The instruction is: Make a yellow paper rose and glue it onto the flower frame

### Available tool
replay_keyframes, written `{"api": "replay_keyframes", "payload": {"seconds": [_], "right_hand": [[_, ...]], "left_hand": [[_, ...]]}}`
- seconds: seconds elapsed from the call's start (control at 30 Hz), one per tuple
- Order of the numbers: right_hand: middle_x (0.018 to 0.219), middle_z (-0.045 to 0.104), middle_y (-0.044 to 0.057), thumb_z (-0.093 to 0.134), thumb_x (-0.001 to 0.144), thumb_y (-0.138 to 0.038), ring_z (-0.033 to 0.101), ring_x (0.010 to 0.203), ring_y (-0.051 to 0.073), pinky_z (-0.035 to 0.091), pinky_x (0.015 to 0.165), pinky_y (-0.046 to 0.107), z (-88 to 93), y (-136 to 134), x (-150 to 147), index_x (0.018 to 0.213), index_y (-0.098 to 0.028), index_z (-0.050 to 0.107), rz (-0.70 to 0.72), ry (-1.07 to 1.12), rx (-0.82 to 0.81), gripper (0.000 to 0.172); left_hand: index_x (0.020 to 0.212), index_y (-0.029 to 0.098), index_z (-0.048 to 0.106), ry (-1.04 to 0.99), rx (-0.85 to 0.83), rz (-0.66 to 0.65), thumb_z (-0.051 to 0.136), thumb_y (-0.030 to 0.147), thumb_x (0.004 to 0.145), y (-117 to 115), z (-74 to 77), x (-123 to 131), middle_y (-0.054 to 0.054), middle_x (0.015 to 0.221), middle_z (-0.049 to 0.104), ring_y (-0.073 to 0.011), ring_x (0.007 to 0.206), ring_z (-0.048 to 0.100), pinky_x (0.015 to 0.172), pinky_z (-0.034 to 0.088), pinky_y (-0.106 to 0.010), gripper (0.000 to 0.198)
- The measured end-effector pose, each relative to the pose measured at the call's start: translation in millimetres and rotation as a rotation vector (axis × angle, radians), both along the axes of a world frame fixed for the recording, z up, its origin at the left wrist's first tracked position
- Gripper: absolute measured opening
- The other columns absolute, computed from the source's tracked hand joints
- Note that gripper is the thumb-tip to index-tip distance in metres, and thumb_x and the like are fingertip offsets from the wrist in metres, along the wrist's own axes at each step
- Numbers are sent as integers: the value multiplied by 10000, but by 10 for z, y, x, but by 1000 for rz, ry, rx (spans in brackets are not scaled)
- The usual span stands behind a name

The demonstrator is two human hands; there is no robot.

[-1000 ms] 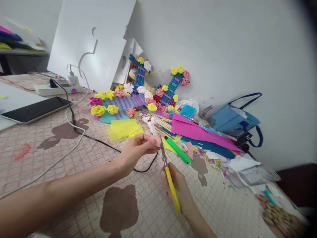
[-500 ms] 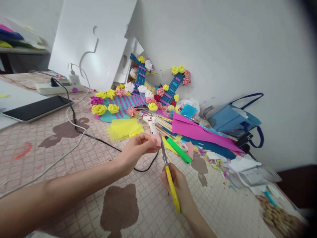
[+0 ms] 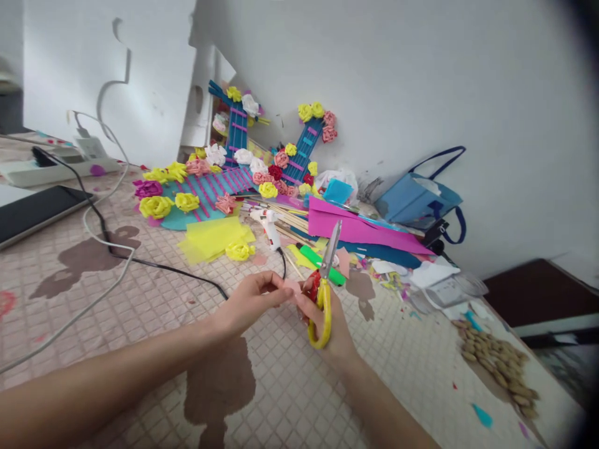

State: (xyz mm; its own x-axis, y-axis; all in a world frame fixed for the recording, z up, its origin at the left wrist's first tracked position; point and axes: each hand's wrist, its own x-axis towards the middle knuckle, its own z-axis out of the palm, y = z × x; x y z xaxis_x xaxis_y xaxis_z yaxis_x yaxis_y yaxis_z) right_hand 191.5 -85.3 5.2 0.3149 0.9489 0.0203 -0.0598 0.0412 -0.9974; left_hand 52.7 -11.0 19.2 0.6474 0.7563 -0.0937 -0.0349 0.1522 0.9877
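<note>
My left hand [image 3: 255, 299] pinches a small piece of pink paper [image 3: 293, 287] between thumb and fingers. The scissors [image 3: 322, 299], with yellow and red handles, are in my right hand [image 3: 330, 321]; their blades point up and away from the paper. My right fingertips also touch the right edge of the pink piece. Just beyond my hands lie a white glue gun [image 3: 268, 226] and a green marker [image 3: 327, 267]. Yellow paper sheets [image 3: 210, 238] and a yellow paper flower [image 3: 240, 250] rest to the left of the glue gun.
Blue cardboard shapes [image 3: 206, 193] carry paper flowers at the back. A magenta sheet [image 3: 355, 224], a blue bag [image 3: 416, 199] and peanuts [image 3: 496, 362] are to the right. A black cord [image 3: 178, 271], a tablet [image 3: 40, 212] and a power strip [image 3: 56, 170] lie left.
The scissors have swung up and away from the pink paper, and my right fingers have come to its edge. The view has shifted to the right.
</note>
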Motion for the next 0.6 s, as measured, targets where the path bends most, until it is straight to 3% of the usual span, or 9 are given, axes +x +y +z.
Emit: {"api": "replay_keyframes", "payload": {"seconds": [0.2, 0.27, 0.4, 0.5, 0.6], "right_hand": [[588, 430, -79, 619, 754, -327, 374, 448, 67, 315, 407, 183, -52, -37, 25, 845, -216, 452, 48, 75, -52, 220], [578, 448, -81, 635, 729, -317, 384, 431, 62, 320, 394, 177, -75, -34, 49, 838, -216, 451, 72, 141, -44, 237], [498, 432, -96, 646, 697, -339, 359, 362, 60, 294, 347, 176, -106, -20, 98, 816, -221, 453, 226, 274, -29, 256], [477, 417, -94, 661, 672, -359, 347, 350, 61, 285, 338, 181, -108, -24, 117, 776, -217, 471, 328, 313, -66, 259], [472, 419, -87, 653, 701, -423, 340, 355, 62, 273, 346, 183, -110, -36, 122, 768, -211, 490, 380, 301, -87, 276]], "left_hand": [[760, 148, 574, -37, -56, -34, 612, 371, 778, 0, -7, 17, -15, 737, 588, -123, 686, 537, 641, 424, -237, 227], [892, 165, 587, -69, -33, -48, 562, 313, 807, 12, 12, 13, -20, 816, 591, -127, 725, 551, 660, 442, -243, 172], [1161, 210, 518, -141, 114, -226, 548, 162, 781, 41, 75, -6, -48, 1009, 586, -161, 881, 572, 769, 455, -281, 384], [987, 174, 595, -151, 148, -350, 577, 176, 784, 57, 120, -24, -64, 1011, 585, -182, 923, 567, 805, 452, -297, 204], [799, 149, 586, -143, 106, -341, 605, 239, 794, 90, 131, -36, -51, 917, 589, -163, 846, 567, 762, 451, -284, 92]]}}
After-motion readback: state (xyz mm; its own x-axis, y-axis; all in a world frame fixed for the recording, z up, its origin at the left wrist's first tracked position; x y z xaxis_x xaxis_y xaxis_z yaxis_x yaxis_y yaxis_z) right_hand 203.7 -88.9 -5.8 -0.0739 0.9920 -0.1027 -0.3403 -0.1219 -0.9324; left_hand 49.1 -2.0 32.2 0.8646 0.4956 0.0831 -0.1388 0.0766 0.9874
